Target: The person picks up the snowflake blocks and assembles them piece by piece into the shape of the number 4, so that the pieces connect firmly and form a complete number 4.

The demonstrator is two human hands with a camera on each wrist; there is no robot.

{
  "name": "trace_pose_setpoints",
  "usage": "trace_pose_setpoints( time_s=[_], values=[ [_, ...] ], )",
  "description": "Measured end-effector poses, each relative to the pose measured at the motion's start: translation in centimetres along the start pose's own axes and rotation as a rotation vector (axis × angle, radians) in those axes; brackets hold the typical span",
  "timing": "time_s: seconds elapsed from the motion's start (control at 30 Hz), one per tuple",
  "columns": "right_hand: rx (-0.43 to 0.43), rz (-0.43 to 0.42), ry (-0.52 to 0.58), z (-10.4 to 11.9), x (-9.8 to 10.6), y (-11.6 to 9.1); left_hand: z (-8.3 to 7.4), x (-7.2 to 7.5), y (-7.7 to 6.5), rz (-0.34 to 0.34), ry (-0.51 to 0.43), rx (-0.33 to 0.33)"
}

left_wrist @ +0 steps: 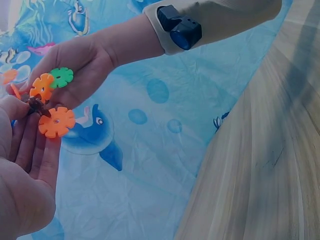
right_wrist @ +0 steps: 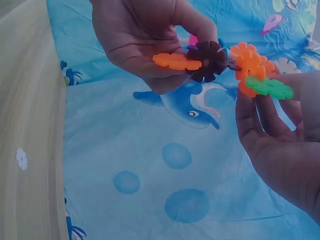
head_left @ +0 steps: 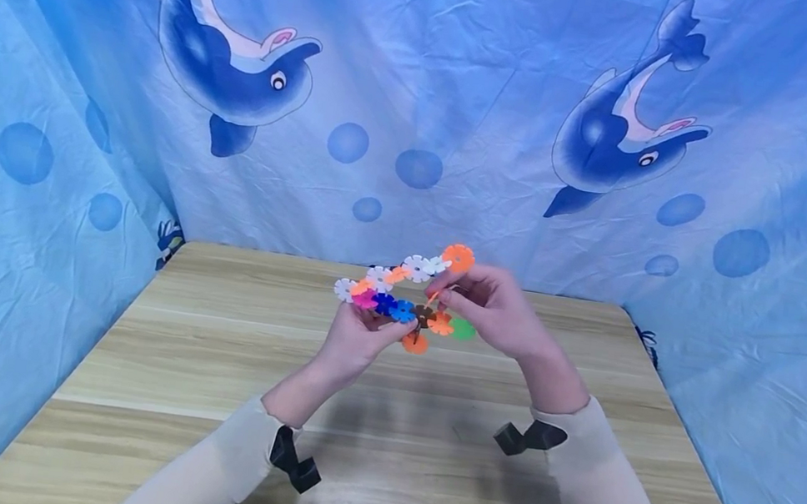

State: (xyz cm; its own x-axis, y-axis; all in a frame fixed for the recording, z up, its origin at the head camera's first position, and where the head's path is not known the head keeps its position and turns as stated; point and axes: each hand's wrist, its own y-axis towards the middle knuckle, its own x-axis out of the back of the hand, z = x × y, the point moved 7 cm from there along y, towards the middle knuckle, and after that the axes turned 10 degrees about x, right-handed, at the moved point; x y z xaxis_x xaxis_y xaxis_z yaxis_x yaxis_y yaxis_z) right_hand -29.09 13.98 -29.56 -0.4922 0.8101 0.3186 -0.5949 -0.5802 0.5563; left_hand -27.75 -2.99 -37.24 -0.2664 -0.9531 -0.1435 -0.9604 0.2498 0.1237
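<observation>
A chain of interlocking snowflake discs [head_left: 403,312] is held above the table in both hands. It runs in a loop of white, orange, pink and blue pieces, with a lone orange disc [head_left: 459,258] at its upper end. My left hand [head_left: 355,342] grips the chain near the brown disc [right_wrist: 207,61], thumb on top. From the brown part an orange disc [left_wrist: 57,122] hangs down. Between thumb and fingertips, my right hand [head_left: 503,315] pinches an orange disc [head_left: 432,298] beside the brown one. Another orange disc and a green disc [head_left: 463,329] stick out below that hand.
Beneath the hands lies a wood-grain table [head_left: 206,379]. A loose white disc [right_wrist: 21,159] rests on it in the right wrist view. Blue cloth with dolphins [head_left: 425,78] hangs behind and at both sides. Each wrist carries a small black camera [head_left: 295,461].
</observation>
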Motion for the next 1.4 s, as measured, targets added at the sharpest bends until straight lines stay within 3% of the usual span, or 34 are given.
trace_pose_setpoints(
  time_s=[0.23,0.53,0.83,1.03,1.17,1.3,1.4],
  values=[
    [-0.001,0.047,-0.035,0.1,-0.4,0.2,0.1,-0.1,0.0,0.004,0.012,0.011],
    [0.053,0.096,-0.048,0.4,-0.5,0.5,0.1,-0.3,0.3,0.022,0.009,-0.029],
    [0.184,0.153,0.011,1.0,-0.4,0.5,-0.2,-0.8,0.3,0.046,-0.017,-0.045],
    [0.224,0.164,0.019,0.8,-0.7,0.5,-0.2,-0.6,0.1,0.049,-0.023,-0.082],
    [0.189,0.102,0.052,0.2,-0.5,0.7,0.2,0.0,0.0,0.013,0.001,-0.061],
    [0.086,-0.057,0.074,-1.6,0.3,1.0,0.7,0.8,0.0,-0.052,0.03,-0.019],
    [-0.011,-0.159,0.027,-3.9,0.8,1.1,0.7,1.2,0.0,-0.075,0.032,-0.014]
  ],
)
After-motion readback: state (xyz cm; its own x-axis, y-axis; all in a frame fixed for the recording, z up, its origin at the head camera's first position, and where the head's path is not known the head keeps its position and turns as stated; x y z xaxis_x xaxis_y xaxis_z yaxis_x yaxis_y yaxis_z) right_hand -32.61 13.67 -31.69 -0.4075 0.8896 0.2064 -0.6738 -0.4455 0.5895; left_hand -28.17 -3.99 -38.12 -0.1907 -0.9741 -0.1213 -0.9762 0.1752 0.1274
